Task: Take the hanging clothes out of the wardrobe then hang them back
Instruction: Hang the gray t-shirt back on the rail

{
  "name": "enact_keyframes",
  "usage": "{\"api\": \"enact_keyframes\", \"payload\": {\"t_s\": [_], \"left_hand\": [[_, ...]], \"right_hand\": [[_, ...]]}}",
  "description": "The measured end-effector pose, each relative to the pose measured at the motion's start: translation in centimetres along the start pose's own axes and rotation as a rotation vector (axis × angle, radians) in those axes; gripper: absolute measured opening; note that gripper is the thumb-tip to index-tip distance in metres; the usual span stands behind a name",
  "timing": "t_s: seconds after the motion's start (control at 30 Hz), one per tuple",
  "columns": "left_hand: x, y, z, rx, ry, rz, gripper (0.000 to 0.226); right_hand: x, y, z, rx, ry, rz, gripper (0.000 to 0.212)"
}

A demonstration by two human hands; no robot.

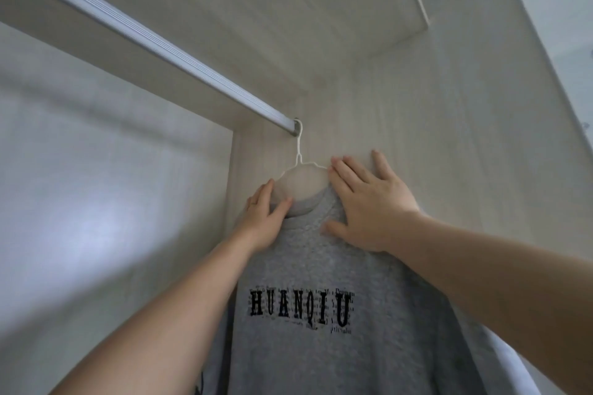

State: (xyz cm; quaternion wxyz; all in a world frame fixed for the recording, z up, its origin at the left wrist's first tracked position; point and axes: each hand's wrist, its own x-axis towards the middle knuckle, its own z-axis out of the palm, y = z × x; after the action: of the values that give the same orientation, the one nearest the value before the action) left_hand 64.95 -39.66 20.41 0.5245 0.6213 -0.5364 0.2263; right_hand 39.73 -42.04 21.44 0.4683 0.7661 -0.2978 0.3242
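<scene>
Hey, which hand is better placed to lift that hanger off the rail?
Probably the right hand: its fingertips reach the white hanger's wire just below the rail, while the left hand sits lower, holding the grey sweatshirt's collar.

A silver wardrobe rail (150, 38) runs diagonally beneath the pale wooden top panel (288, 9), with a white wire hanger (300, 158) hooked at the rail's far end and carrying a grey sweatshirt (321, 266).
</scene>
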Motion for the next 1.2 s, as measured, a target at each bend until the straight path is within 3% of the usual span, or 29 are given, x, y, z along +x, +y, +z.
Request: {"api": "enact_keyframes", "payload": {"t_s": [0.2, 0.33, 0.47, 0.77, 1.2], "left_hand": [[-5.8, 3.5, -0.4, 0.228, 0.058, 0.039, 0.07], [-11.8, 5.7, 0.6, 0.298, 0.173, 0.22, 0.073], [-19.3, 8.0, 2.9, 0.29, 0.163, 0.327, 0.073], [-37.4, 15.3, 9.5, 0.203, -0.074, 0.346, 0.074], [-62.8, 30.4, 22.6, 0.098, -0.608, 0.286, 0.073]], "right_hand": [[-3.7, 0.1, -0.9, 0.141, 0.049, 0.048, 0.088], [-9.2, 0.2, -1.0, 0.212, 0.062, 0.085, 0.087], [-17.2, 0.5, -0.6, 0.267, 0.065, 0.124, 0.088], [-38.1, 2.5, 0.0, 0.346, -0.055, 0.165, 0.081], [-68.6, 10.6, -2.4, 0.314, -0.567, 0.356, 0.084]]}}
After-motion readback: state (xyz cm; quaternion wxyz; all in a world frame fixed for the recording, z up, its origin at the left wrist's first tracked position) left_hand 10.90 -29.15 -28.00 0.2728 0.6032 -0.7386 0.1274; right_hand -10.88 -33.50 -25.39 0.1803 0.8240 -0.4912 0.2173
